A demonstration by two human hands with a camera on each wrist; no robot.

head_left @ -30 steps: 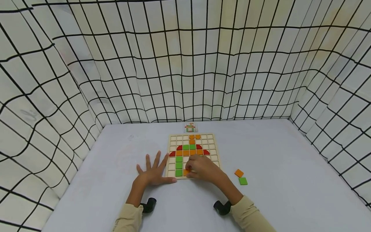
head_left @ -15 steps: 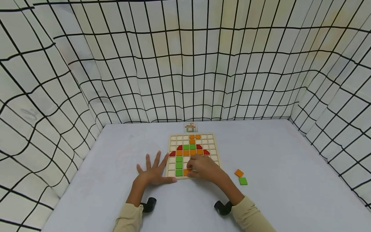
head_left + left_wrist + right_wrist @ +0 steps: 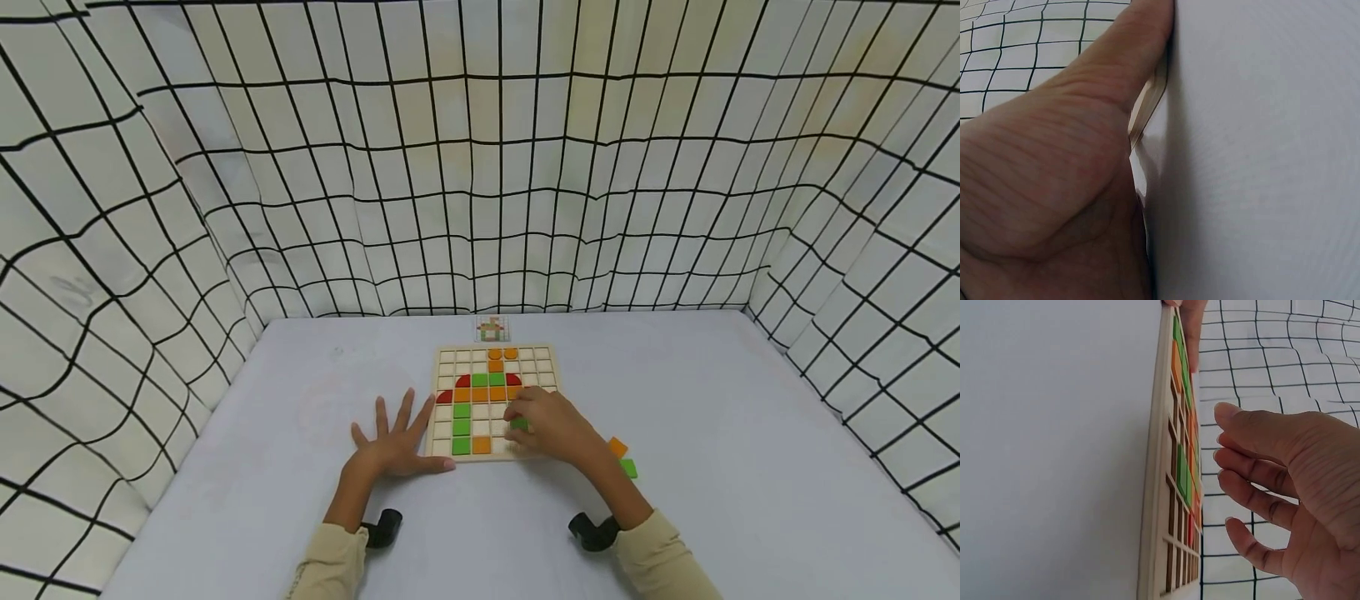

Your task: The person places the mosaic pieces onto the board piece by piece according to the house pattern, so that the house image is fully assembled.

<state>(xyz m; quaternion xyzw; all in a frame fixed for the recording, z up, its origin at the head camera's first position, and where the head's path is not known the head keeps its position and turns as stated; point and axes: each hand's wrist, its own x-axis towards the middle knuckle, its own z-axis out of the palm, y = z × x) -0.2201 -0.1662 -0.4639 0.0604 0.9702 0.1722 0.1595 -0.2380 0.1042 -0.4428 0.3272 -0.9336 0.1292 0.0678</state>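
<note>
A wooden grid board (image 3: 441,433) lies on the table with green, orange and red pieces in its squares. My left hand (image 3: 393,454) rests flat beside its left edge, fingers spread and thumb at the near corner. Over the right part of the board hovers my right hand (image 3: 555,425), fingers loosely bent and holding nothing; the right wrist view shows a gap between its fingertips and the board. An orange square tile (image 3: 482,445) sits in the nearest row, beside a column of green tiles (image 3: 461,427). Another green tile (image 3: 519,423) is partly hidden behind the right fingers.
A loose orange tile (image 3: 617,447) and a loose green tile (image 3: 629,469) lie right of the board, partly covered by the right forearm. Behind the board lies a small pattern card (image 3: 492,329). Black netting over white sheets (image 3: 510,208) encloses the table's back and sides.
My right hand has let go of the orange tile in the nearest row and moved right and up from it. The left hand stays in place.
</note>
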